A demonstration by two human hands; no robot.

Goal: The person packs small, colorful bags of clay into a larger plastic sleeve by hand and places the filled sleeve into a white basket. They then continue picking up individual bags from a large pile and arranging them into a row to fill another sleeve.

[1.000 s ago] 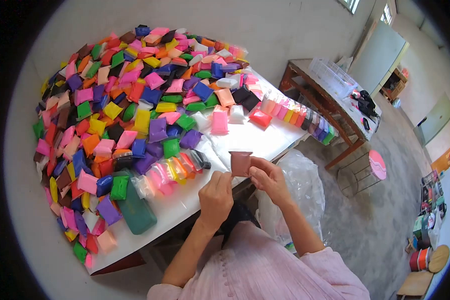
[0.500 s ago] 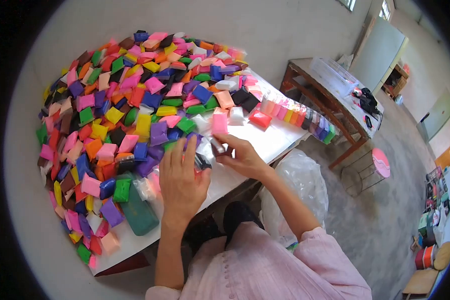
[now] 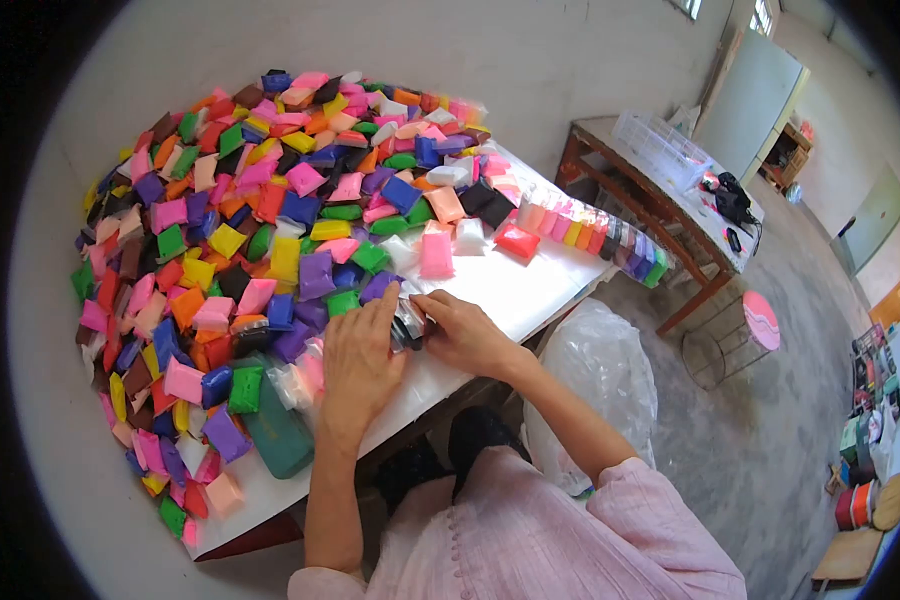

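Note:
Near the front edge of the white table [image 3: 490, 345], my left hand [image 3: 363, 360] is closed around small dark packets [image 3: 407, 322] in clear wrap. My right hand [image 3: 462, 332] pinches a dark brown packet against their right side, so the two hands nearly meet. Beyond them lie a pink packet [image 3: 436, 256], a white packet [image 3: 470, 237] and a red packet [image 3: 517, 242]. A large heap of colourful packets [image 3: 227, 240] covers the left of the table. Left of my left hand are clear-wrapped packets [image 3: 292, 385] and a green case [image 3: 278, 440].
A row of packets in many colours [image 3: 595, 238] runs along the table's far right end. A clear plastic bag [image 3: 602, 370] stands below the front edge. Farther right are a wooden table [image 3: 610, 135] with a clear bin [image 3: 660, 150] and a pink-topped stool [image 3: 760, 320].
My right hand has moved down and left with the brown packet, bringing it against the packets at my left hand. My left hand's fingers have drawn in around those packets.

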